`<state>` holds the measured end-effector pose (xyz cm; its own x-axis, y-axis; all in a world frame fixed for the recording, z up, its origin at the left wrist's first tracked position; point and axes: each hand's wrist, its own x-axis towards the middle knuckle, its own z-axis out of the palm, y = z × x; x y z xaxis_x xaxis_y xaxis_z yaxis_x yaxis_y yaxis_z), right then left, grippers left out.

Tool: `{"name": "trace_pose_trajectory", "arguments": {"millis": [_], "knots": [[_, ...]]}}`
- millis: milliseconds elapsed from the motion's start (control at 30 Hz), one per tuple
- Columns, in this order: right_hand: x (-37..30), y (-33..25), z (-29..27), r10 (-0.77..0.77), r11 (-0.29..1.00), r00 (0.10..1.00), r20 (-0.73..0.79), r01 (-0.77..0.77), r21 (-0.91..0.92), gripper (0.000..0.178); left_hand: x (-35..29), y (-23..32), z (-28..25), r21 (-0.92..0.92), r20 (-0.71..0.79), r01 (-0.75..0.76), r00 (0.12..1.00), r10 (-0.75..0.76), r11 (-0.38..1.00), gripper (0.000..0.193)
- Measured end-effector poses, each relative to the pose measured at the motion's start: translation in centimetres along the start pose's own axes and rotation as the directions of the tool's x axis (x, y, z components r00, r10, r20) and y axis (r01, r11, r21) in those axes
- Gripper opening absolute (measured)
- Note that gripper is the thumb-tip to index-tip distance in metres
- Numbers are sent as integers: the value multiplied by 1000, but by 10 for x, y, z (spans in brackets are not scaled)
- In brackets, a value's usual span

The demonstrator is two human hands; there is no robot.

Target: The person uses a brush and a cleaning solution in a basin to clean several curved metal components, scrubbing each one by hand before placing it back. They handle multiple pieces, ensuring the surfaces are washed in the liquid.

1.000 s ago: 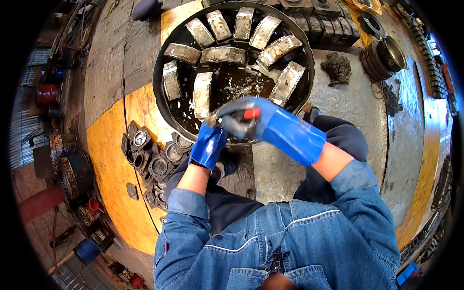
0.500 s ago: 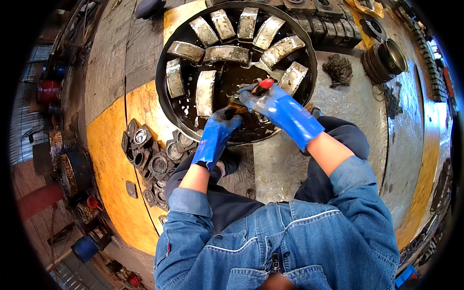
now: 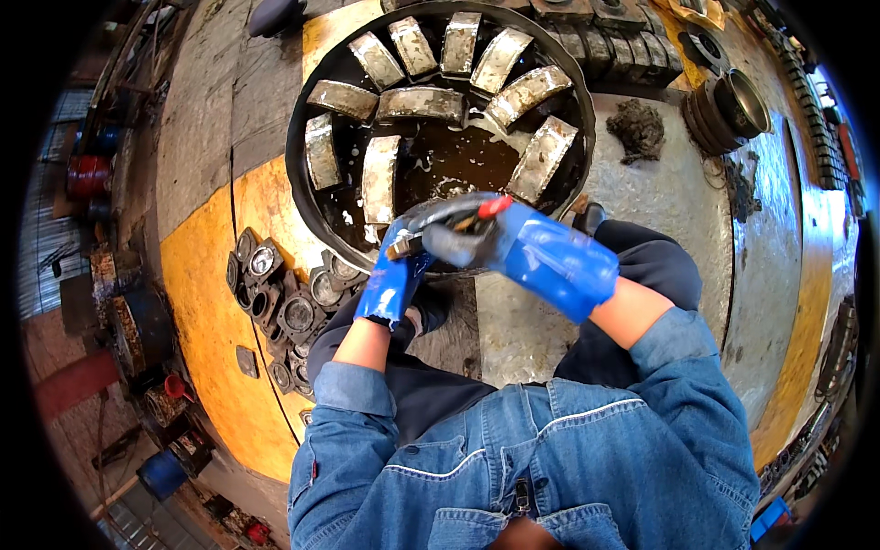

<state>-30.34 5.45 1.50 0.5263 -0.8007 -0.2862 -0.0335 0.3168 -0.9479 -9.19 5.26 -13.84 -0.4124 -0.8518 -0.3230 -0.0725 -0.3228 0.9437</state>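
Red-ended tool [image 3: 495, 206]: over the near rim of a round pan [image 3: 587, 119]; only the red end plain, too blurred and covered elsewhere to identify
Right hand [image 3: 463, 243]: clenched around the tool, crosswise over the opposite glove; likely angled so as to bring the tool's far end across
Left hand [image 3: 414, 261]: beneath the right, with fingers mostly covered; cannot tell whether gripping a piece or only bracing; close in, perhaps as a steady rest
Round pan: wide, dark-walled, just ahead of the knees [image 3: 655, 257]; apparently placed there to catch drips and scraps
Dark liquid [image 3: 463, 165]: pooled across the pan's bottom, pale-flecked
Curved blocks [image 3: 543, 158]: silvery, patchy, mostly fanned along the pan's wall, two farther in; perhaps spread to leave working room at the near side
Flanged parts [image 3: 298, 313]: heaped left of the pan on yellow and grey floor [image 3: 202, 293], probably for easy reach
Fibrous wad [image 3: 639, 130]: dark, right of the pan, seemingly kept handy
Stacked blocks [image 3: 632, 55]: beyond the wad, in tight rows, likely to save space
Metal rings [image 3: 733, 110]: right of the wad, tilted, grouped together
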Motion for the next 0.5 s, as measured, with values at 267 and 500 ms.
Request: {"name": "trace_pose_trajectory", "arguments": {"millis": [267, 500], "knots": [[21, 34, -22, 97, 855, 986, -137, -12, 519, 18, -1, 42, 25, 423, -74, -52, 993, 91, 905, 49], [52, 84, -55, 108, 715, 972, -208, 69, 696, 12, -8, 85, 39, 705, -127, 38, 989, 74, 709, 57]]}}
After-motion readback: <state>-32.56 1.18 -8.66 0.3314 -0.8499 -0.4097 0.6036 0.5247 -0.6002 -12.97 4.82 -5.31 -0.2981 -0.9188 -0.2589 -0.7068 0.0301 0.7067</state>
